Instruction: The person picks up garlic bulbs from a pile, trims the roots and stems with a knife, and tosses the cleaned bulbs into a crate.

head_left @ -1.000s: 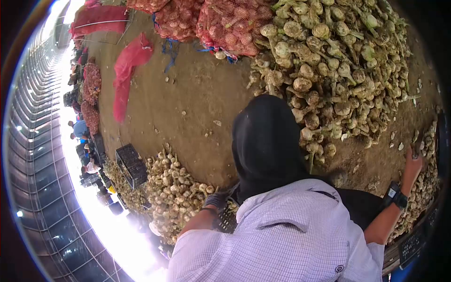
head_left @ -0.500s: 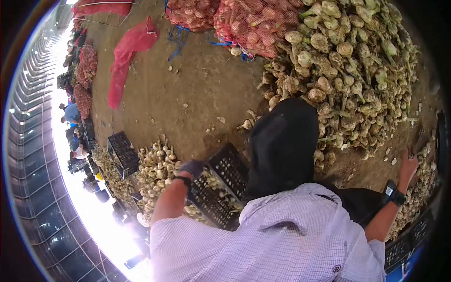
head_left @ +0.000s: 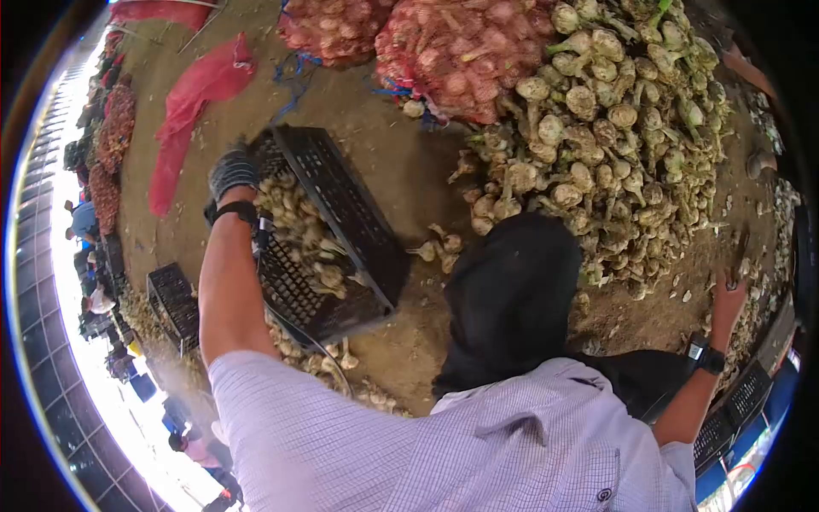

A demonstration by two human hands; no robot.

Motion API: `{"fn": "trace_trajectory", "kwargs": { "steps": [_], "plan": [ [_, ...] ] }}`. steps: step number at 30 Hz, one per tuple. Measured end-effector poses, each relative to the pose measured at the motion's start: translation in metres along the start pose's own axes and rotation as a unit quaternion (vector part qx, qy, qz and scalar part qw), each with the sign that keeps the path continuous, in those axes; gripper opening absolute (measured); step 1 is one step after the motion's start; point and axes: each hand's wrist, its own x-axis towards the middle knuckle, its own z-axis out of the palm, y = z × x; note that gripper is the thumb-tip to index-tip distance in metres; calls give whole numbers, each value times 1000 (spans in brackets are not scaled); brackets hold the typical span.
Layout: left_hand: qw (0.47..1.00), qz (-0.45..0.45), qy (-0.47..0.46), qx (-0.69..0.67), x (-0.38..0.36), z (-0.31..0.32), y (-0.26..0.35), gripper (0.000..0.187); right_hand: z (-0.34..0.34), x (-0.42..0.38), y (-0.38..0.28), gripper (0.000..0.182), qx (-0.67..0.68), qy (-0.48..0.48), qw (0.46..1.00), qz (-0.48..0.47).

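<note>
My left hand [head_left: 232,173], in a grey glove, grips the far left end of a black plastic crate [head_left: 345,205]. The crate is tilted on its side edge, and loose garlic bulbs [head_left: 299,226] lie inside against its slotted wall. Over at the far right, my bare right hand [head_left: 728,299] is closed around a dark slim tool [head_left: 742,249], whose kind is too small to make out. A large heap of garlic [head_left: 614,145] with stems lies ahead, between the crate and my right hand.
Red net sacks full of garlic [head_left: 469,55] stand behind the heap. A crumpled red net bag [head_left: 200,94] lies on the dirt floor. Another black crate [head_left: 173,303] is at the left, with people beyond it. Part of another person's arm [head_left: 749,72] shows at upper right.
My left hand has swung forward and left, bringing the crate with garlic up off the pile and turning it. My right hand stays at the far right.
</note>
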Motion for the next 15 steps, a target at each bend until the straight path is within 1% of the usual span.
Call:
{"fn": "trace_trajectory", "kwargs": {
  "steps": [2,3,4,5,6,7,8,9,11,12,14,15],
  "plan": [
    [992,91,84,15,8,3,24,51,51,25,76,53,82,117,982,-127],
    [981,144,125,19,10,8,42,52,44,9,60,55,-4,79,994,-72],
    [969,210,133,5,6,12,61,51,40,-7,45,58,-91,43,995,-4],
    [949,280,145,-14,-5,14,84,51,35,-23,34,54,-35,12,999,-19],
    [961,258,79,-56,-23,11,110,51,35,-37,26,51,21,-16,999,-35],
    [969,232,8,-90,-45,9,129,52,38,-48,20,47,49,-44,998,-5],
    [967,226,-43,-113,-58,15,139,50,46,-56,14,44,83,-72,994,21],
    [963,217,-95,-130,-67,22,144,49,53,-63,9,42,80,-92,993,-1],
    [933,188,-72,-299,-75,39,146,39,69,-77,-4,40,65,-115,990,-46],
    [912,191,-90,-351,-78,32,158,36,80,-84,-6,40,49,-118,989,-70],
    [865,181,-125,-452,-81,-3,177,32,120,-80,-1,44,98,-202,972,-66],
    [870,219,-106,-428,-85,-23,193,30,133,-82,-6,44,137,-228,963,-53]
  ]
}}
